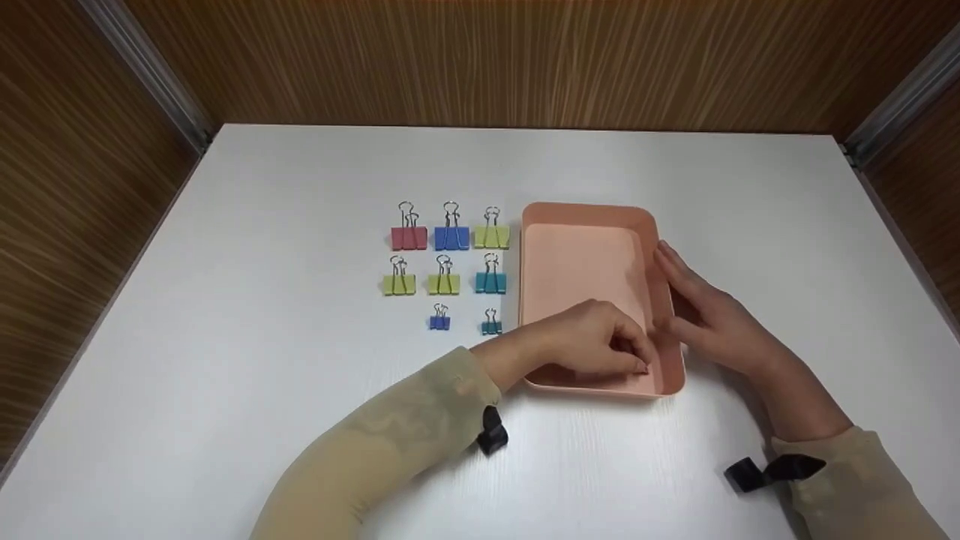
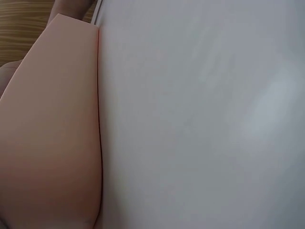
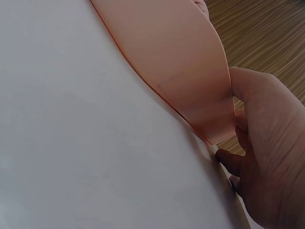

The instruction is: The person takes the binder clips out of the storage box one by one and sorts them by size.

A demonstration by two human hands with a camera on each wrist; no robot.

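8 binder clips (image 1: 448,268) crowd left of tray (image 1: 589,214); table (image 1: 750,225) right open.

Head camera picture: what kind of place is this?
Probably a small test booth or desk nook: a white table walled by wood-grain panels, with binder clips in neat rows beside a pink tray.

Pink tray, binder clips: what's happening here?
A person has both hands on a pink plastic tray on a white table. The left hand reaches into the tray's near end with curled fingers; whether it holds anything cannot be told. The right hand rests against the tray's right wall with fingers fairly straight. Eight binder clips stand in rows left of the tray, untouched: red, blue, yellow-green and teal, the two nearest smaller. No clip shows in the visible part of the tray.
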